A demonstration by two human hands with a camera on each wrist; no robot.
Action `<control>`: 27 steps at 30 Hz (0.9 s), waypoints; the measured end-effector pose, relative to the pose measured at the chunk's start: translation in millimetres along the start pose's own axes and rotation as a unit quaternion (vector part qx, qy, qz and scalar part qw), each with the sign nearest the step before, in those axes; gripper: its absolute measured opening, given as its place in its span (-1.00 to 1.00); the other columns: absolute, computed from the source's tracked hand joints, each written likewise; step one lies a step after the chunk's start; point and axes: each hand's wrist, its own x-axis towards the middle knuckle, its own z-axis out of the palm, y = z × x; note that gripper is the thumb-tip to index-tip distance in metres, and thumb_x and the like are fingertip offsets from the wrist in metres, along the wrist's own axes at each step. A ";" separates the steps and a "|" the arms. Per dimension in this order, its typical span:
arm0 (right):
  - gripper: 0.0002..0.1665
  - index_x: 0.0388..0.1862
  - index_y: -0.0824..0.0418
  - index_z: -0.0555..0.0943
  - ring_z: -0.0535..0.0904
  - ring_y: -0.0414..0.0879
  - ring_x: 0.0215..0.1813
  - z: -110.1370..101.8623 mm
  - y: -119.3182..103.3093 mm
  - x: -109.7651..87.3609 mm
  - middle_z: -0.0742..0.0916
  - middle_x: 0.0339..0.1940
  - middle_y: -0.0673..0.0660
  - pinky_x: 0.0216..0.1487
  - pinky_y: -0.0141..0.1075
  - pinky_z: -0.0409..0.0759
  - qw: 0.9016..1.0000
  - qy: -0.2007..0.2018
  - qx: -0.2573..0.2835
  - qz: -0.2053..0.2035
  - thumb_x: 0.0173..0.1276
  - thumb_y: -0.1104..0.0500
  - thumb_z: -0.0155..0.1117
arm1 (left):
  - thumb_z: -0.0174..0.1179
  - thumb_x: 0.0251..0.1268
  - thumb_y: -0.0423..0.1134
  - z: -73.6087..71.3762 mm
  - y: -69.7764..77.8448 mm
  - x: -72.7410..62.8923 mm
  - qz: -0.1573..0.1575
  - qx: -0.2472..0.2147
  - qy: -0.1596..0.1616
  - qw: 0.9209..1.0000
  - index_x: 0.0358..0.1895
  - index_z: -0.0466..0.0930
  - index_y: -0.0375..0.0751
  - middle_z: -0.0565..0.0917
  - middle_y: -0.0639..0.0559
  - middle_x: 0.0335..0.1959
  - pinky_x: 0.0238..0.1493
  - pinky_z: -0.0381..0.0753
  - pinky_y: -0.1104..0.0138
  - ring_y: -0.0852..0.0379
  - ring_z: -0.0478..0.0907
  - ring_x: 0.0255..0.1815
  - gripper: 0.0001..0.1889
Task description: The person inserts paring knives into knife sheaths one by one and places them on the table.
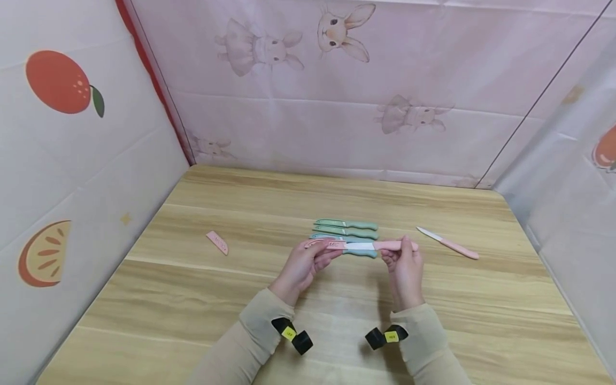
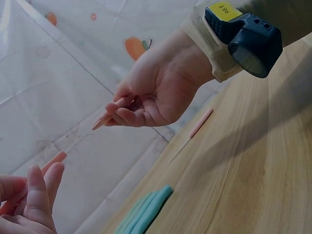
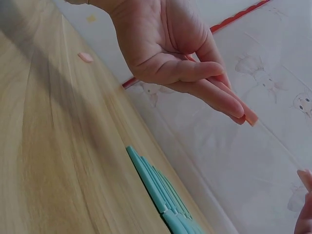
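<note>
My left hand [image 1: 302, 267] pinches a pink blade sheath [image 1: 333, 244] with lettering on it. My right hand [image 1: 408, 272] grips the pink handle of a paring knife [image 1: 389, 245], its pale blade pointing left to the mouth of the sheath. Knife and sheath are in line, raised above the table, as the left wrist view and right wrist view show. Below and behind them lie several sheathed green and blue knives [image 1: 362, 233] in a row, the nearest partly covered by the held pair.
A bare pink knife [image 1: 459, 249] lies on the wooden table [image 1: 168, 321] to the right, its blade toward the back left. A loose pink sheath [image 1: 217, 243] lies at the left. Printed curtains [image 1: 308, 128] enclose the table's back and sides.
</note>
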 end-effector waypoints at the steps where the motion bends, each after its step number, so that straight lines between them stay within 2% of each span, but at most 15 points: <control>1: -0.42 -0.59 0.29 0.53 0.56 -0.19 -0.59 0.3 0.6 -0.3 0.73 -0.57 0.14 -0.53 -0.49 0.55 1.000 -0.003 0.001 0.002 0.56 0.11 -0.28 | -0.03 0.42 -0.32 -0.1 0.0 0.0 0.001 0.000 0.002 1.000 0.16 0.37 -0.51 0.64 -0.27 -0.09 -0.41 0.58 0.57 0.17 0.67 -0.25 -0.64; 4: -0.29 -0.64 0.30 0.64 0.56 -0.18 -0.61 1.6 2.1 -1.1 0.73 -0.58 0.16 -0.55 -0.49 0.55 1.000 -0.010 0.006 0.012 0.57 0.10 -0.32 | -0.05 0.43 -0.33 -0.7 0.0 -0.2 0.004 0.000 0.002 1.000 0.16 0.37 -0.51 0.64 -0.27 -0.10 -0.41 0.59 0.57 0.17 0.67 -0.27 -0.65; 12: -0.26 -0.65 0.23 0.68 0.52 -0.22 -0.62 5.9 4.0 -1.6 0.72 -0.62 0.11 -0.57 -0.52 0.51 0.999 0.005 -0.021 0.036 0.57 0.10 -0.36 | -0.09 0.45 -0.35 -1.4 -1.1 -1.0 0.021 0.005 -0.017 1.000 0.20 0.27 -0.62 0.65 -0.28 -0.13 -0.38 0.59 0.58 0.20 0.67 -0.29 -0.60; 21: -0.24 -0.67 0.19 0.69 0.50 -0.23 -0.64 9.1 8.7 -1.3 0.69 -0.66 0.08 -0.59 -0.52 0.49 0.998 0.006 -0.031 0.046 0.57 0.08 -0.36 | -0.06 0.43 -0.36 -1.6 -4.3 -0.1 0.018 -0.001 0.009 1.000 0.14 0.37 -0.56 0.67 -0.25 -0.18 -0.36 0.61 0.53 0.16 0.68 -0.31 -0.65; 27: -0.26 -0.64 0.23 0.68 0.51 -0.22 -0.63 10.6 10.7 -1.5 0.69 -0.66 0.09 -0.59 -0.51 0.49 0.998 0.013 -0.030 0.052 0.57 0.08 -0.34 | -0.04 0.42 -0.36 -1.7 -6.5 1.5 0.025 -0.005 0.013 1.000 0.13 0.36 -0.58 0.67 -0.27 -0.18 -0.37 0.61 0.53 0.15 0.68 -0.33 -0.65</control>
